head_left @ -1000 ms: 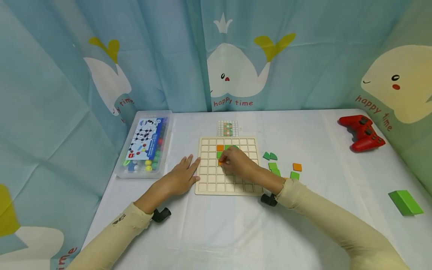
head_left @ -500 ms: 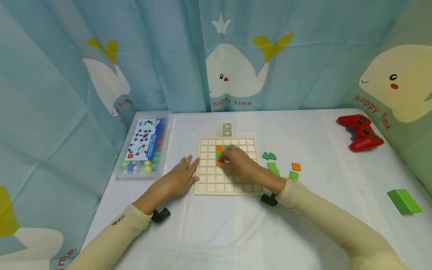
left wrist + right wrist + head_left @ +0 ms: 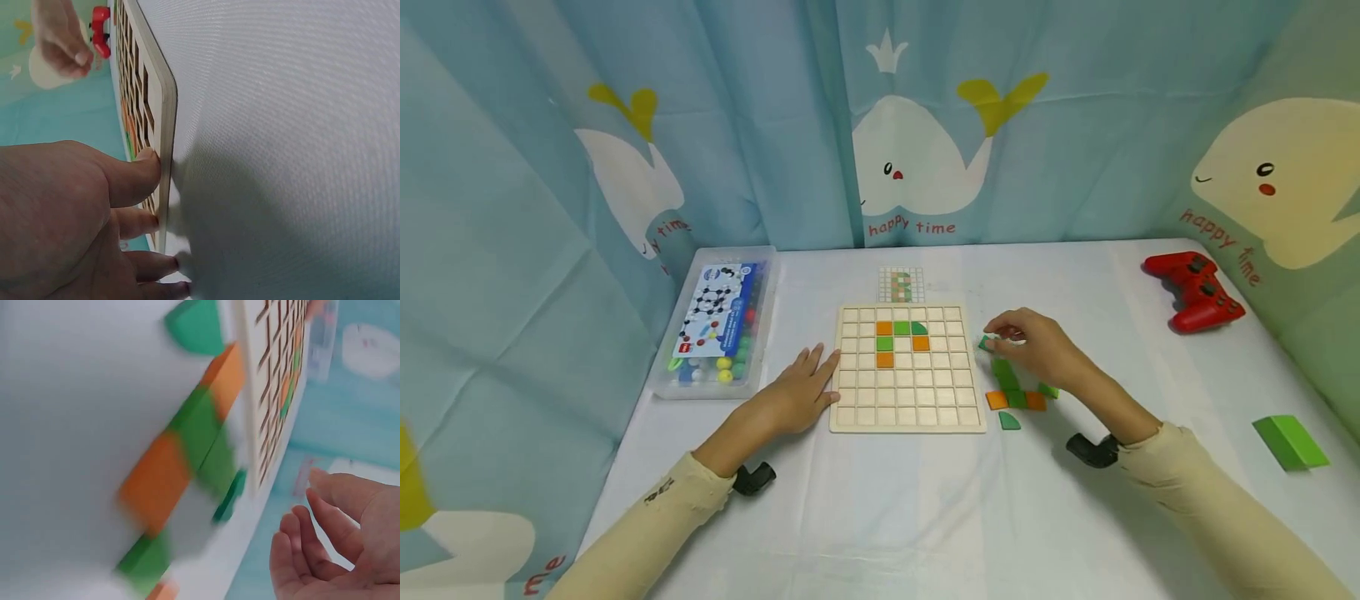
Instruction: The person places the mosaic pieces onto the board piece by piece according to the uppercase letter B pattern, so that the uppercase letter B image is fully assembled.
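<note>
While the spread left hand (image 3: 797, 392) touches the gridded board (image 3: 907, 397) at nine o'clock, the loosely curled right hand (image 3: 1032, 340) hovers by a green piece (image 3: 984, 342) near three.

In the head view the right hand (image 3: 1036, 343) covers part of a dark green piece (image 3: 984, 343) and, with its wrist, part of a light green tile (image 3: 1049, 391). Both sleeves run past the frame, as does the near edge of the surface (image 3: 865, 508). Marks on the pattern card (image 3: 901, 285), by the far edge, are too small to tell; so is the box label's (image 3: 715, 308) fine print, at the far-left corner. The right wrist view blurs the loose tiles and cuts off an orange tile (image 3: 163, 591) below. In the left wrist view, the left hand (image 3: 75, 212) hides part of the grid board (image 3: 164, 106).
</note>
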A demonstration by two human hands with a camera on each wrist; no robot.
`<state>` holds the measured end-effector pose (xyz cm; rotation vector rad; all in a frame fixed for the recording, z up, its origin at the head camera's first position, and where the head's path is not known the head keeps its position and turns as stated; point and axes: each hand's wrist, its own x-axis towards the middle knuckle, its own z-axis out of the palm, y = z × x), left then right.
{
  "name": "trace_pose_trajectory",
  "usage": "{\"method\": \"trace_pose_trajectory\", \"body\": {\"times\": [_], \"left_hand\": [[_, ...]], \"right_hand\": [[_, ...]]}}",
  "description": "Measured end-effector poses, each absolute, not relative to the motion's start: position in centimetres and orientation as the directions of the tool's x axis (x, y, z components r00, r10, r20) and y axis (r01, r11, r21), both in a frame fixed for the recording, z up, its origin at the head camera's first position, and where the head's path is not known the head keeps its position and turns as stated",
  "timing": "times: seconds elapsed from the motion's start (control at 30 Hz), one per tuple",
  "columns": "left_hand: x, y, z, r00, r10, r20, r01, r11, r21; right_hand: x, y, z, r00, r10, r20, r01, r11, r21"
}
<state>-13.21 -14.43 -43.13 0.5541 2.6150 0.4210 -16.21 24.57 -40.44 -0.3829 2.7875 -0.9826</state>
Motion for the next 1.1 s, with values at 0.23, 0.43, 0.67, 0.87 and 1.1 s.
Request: {"method": "trace_pose_trajectory", "body": {"times": [0.23,0.43,0.67,0.87,1.1], "left_hand": [[-13.1,-14.6,-42.9,-0.827,0.442,-0.346,0.306,0.872,0.382],[-13.1,-14.6,-42.9,-0.83,0.438,-0.344,0.301,0.872,0.386],[-13.2,-14.6,-42.8,-0.831,0.433,-0.349,0.3,0.877,0.375],[-13.2,-14.5,-43.1,-0.827,0.438,-0.353,0.299,0.874,0.384],[-13.1,-14.5,-43.2,-0.825,0.445,-0.347,0.309,0.871,0.382]], "right_hand": [[-13.8,29.1,-41.2,-0.972,-0.172,-0.163,-0.035,0.786,-0.617],[-11.7,31.0,-42.4,-0.964,-0.172,-0.203,-0.008,0.781,-0.624],[-10.5,31.4,-43.9,-0.976,-0.143,-0.164,-0.013,0.79,-0.613],[-10.0,31.4,-44.4,-0.983,-0.151,-0.108,-0.063,0.816,-0.574],[-9.7,30.8,-43.9,-0.98,-0.181,-0.079,-0.113,0.844,-0.524]]}}
